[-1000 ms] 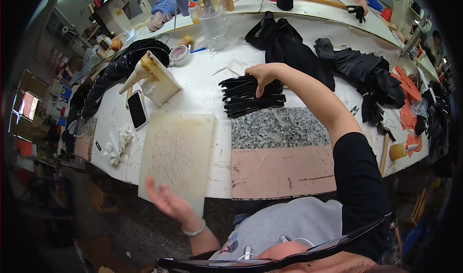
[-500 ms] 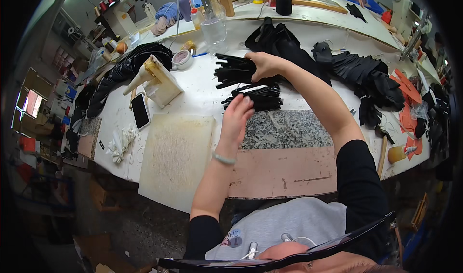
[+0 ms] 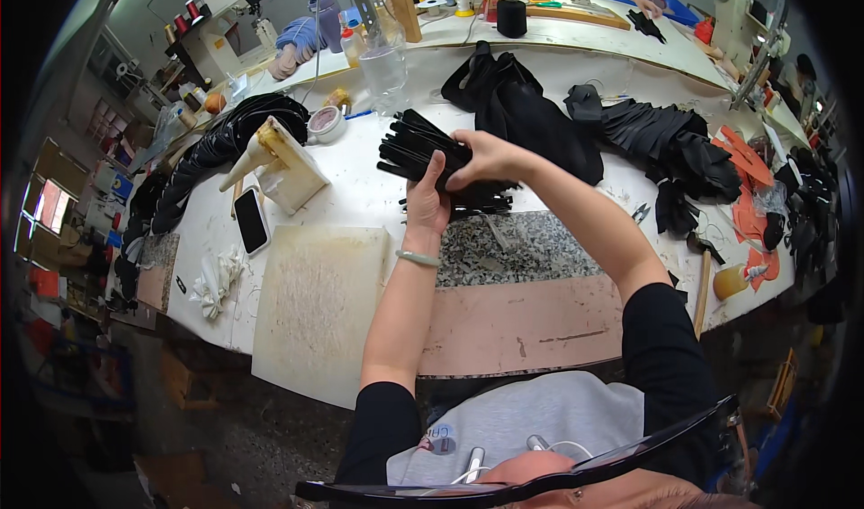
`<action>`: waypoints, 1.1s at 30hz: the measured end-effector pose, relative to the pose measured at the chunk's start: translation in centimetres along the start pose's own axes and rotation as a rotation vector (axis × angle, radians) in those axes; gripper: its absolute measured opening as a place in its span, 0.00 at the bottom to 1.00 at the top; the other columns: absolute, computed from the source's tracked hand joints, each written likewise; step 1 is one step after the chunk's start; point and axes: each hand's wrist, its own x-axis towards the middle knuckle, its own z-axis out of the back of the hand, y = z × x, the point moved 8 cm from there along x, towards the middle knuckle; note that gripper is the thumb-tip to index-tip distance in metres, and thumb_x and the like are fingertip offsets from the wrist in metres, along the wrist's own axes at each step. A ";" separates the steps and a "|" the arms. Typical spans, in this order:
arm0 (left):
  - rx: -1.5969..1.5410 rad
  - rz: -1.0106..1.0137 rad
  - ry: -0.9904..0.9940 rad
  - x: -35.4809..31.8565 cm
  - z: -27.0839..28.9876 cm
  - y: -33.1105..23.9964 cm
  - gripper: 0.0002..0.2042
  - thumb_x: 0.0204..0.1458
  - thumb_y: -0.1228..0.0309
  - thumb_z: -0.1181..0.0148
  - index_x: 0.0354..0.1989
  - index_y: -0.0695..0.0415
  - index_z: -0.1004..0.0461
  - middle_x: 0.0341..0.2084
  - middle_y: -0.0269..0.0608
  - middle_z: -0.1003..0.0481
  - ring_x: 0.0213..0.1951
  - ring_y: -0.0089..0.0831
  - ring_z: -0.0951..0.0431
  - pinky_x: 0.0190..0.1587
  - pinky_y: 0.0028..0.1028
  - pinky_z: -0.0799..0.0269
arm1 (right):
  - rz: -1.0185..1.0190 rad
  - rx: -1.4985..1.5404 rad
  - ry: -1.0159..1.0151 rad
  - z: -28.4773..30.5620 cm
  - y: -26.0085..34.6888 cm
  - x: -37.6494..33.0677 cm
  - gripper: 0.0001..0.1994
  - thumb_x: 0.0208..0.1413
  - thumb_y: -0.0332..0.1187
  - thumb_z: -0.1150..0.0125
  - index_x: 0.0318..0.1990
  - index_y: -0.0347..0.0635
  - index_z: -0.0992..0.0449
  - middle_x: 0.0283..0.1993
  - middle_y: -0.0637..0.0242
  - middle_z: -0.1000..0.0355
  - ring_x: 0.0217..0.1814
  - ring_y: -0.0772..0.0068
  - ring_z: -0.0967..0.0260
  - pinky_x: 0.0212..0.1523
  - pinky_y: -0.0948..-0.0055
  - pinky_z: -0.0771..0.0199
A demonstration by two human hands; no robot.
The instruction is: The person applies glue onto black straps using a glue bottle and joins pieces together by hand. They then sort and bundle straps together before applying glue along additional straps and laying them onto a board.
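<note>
A thick bundle of black strips [image 3: 416, 147] is held up over the far side of the work surface. My right hand [image 3: 486, 160] grips its right end, thumb toward me. My left hand [image 3: 429, 194] is pressed against the near side of the bundle with the thumb up; the other fingers are mostly hidden behind the strips, and I cannot tell how tightly they close. Below and behind my hands lie more black strips [image 3: 486, 205], partly covered, at the back edge of a speckled granite slab [image 3: 522, 248].
A pale cutting board [image 3: 319, 311] and pinkish-brown board [image 3: 522, 324] lie nearest me. To the left are a phone [image 3: 252, 221] and glue-stained stand [image 3: 292, 171]. Black fabric [image 3: 540, 122] lies beyond; a hammer [image 3: 703, 275] is at right. A co-worker's hand [image 3: 648, 7] shows far off.
My left hand has risen from beside the lower strips to touch the bundle. My right hand has brought the bundle slightly lower and nearer. The view has shifted a little.
</note>
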 end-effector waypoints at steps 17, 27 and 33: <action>0.330 0.122 0.108 -16.3 -3.9 -0.1 0.26 0.41 0.82 0.38 0.53 0.61 0.35 0.44 0.39 0.27 0.54 0.32 0.31 0.59 0.35 0.36 | 0.062 -0.250 0.104 -10.9 3.8 -14.6 0.25 0.36 0.39 0.27 0.41 0.35 0.29 0.40 0.50 0.28 0.44 0.48 0.29 0.42 0.59 0.28; -0.443 0.083 -0.199 -23.1 3.8 -3.6 0.20 0.50 0.69 0.41 0.52 0.51 0.35 0.33 0.33 0.28 0.34 0.28 0.26 0.51 0.43 0.28 | -0.088 -0.471 -0.275 -6.4 -2.5 -14.3 0.26 0.50 0.52 0.38 0.45 0.36 0.26 0.40 0.55 0.27 0.45 0.54 0.30 0.45 0.62 0.30; -0.288 0.280 -0.268 -23.6 3.8 -1.9 0.22 0.51 0.66 0.39 0.55 0.51 0.35 0.38 0.36 0.29 0.37 0.31 0.26 0.47 0.41 0.26 | -0.020 -0.853 -0.544 -0.3 -7.6 -12.0 0.10 0.48 0.29 0.38 0.39 0.37 0.27 0.41 0.55 0.31 0.48 0.51 0.36 0.47 0.61 0.33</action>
